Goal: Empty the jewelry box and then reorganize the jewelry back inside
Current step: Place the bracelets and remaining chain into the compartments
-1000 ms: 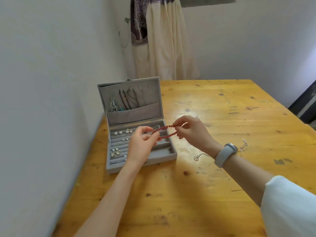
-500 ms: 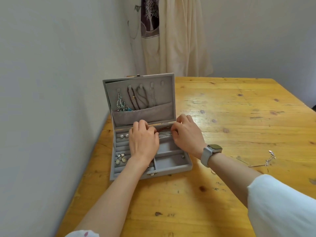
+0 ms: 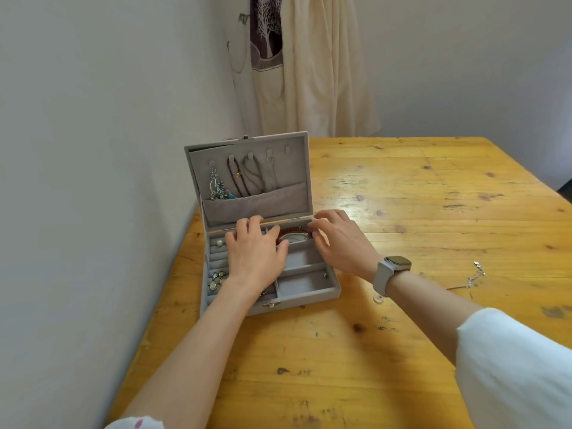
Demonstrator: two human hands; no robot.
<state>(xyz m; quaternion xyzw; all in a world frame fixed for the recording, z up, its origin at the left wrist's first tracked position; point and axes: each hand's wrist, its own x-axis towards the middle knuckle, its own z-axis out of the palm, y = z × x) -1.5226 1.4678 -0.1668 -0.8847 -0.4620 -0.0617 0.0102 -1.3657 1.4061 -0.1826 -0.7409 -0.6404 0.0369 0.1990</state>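
Observation:
The grey jewelry box (image 3: 309, 298) stands open at the table's left side, with its lid upright. Several necklaces (image 3: 244, 178) hang inside the lid above a pocket. A red bead bracelet (image 3: 294, 230) lies in the back right compartment, around a pale bangle (image 3: 298, 238). My left hand (image 3: 255, 252) rests flat over the middle of the box, its thumb against the bracelet's left end. The fingertips of my right hand (image 3: 343, 243) touch the bracelet's right end. Earrings (image 3: 216, 278) and a pearl (image 3: 219, 242) sit in the left slots.
A silver chain (image 3: 470, 280) lies on the wooden table (image 3: 402, 187) to the right of my right wrist. A small clear piece (image 3: 378, 298) lies under that wrist. A white wall runs along the table's left edge. A pale cloth (image 3: 309, 72) hangs behind.
A second ago both hands held the red bracelet stretched above the box. They lowered it into the back right compartment, where it now lies with the fingers loosened on it.

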